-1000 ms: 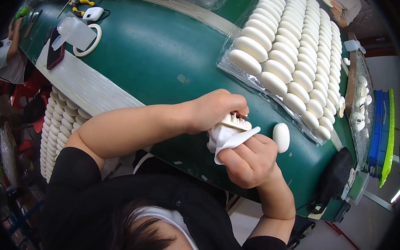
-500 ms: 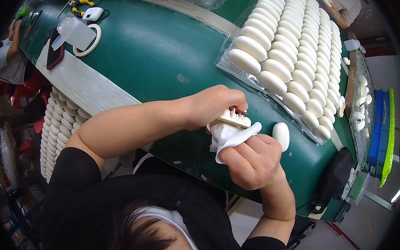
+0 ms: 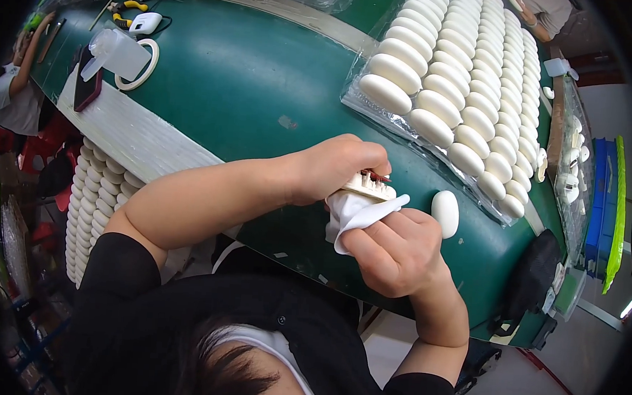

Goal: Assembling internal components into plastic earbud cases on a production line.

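My left hand [image 3: 336,168] grips a small cream plastic part [image 3: 369,188] with short pins and thin red wires on top, just above the green table's near edge. My right hand [image 3: 397,252] holds a white cloth [image 3: 355,214] pressed against the underside of that part. A single white oval shell [image 3: 445,213] lies on the green table [image 3: 250,92] just right of my hands.
A clear tray of several white oval shells [image 3: 453,83] fills the back right. Tape roll [image 3: 138,74], clear bottle [image 3: 115,53], dark phone [image 3: 87,86] and yellow pliers [image 3: 129,5] sit at back left. Stacked white ovals [image 3: 87,205] stand below the table's left edge. Another person [image 3: 15,96] sits far left.
My right hand has shifted the cloth slightly along the part; my left hand keeps its grip in nearly the same place.
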Tool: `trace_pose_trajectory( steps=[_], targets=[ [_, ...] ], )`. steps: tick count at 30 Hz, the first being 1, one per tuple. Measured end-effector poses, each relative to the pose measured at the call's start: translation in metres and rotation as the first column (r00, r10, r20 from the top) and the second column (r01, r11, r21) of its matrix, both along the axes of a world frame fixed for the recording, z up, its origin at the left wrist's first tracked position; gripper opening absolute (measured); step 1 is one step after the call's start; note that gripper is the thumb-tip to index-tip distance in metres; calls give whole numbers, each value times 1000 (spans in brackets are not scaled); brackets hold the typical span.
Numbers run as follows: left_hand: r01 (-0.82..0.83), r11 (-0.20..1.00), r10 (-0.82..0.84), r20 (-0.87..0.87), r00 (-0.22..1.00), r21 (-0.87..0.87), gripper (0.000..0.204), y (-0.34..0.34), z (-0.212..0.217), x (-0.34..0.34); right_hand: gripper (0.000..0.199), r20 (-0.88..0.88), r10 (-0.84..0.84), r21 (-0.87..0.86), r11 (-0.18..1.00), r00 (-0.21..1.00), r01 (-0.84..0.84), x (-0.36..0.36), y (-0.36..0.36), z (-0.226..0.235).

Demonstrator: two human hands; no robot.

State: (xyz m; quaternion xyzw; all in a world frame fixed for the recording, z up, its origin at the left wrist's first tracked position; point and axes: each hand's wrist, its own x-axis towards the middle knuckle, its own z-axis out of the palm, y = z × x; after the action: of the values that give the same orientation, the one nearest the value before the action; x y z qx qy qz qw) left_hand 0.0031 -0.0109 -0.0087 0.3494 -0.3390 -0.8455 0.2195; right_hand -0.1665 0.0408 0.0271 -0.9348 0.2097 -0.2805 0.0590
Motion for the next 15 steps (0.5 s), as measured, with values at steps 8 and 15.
trace_pose_trajectory(
  steps=[8, 15],
  targets=[
    [-155, 939, 76, -256, 964, -306, 32, -17, 14, 24, 27, 271, -270, 235, 949, 924, 208, -21, -4, 4],
    [-426, 729, 228, -396, 890, -536, 37, -27, 26, 38, 17, 513, -581, 710, 701, 632, 68, -12, -2, 7]
  ],
)
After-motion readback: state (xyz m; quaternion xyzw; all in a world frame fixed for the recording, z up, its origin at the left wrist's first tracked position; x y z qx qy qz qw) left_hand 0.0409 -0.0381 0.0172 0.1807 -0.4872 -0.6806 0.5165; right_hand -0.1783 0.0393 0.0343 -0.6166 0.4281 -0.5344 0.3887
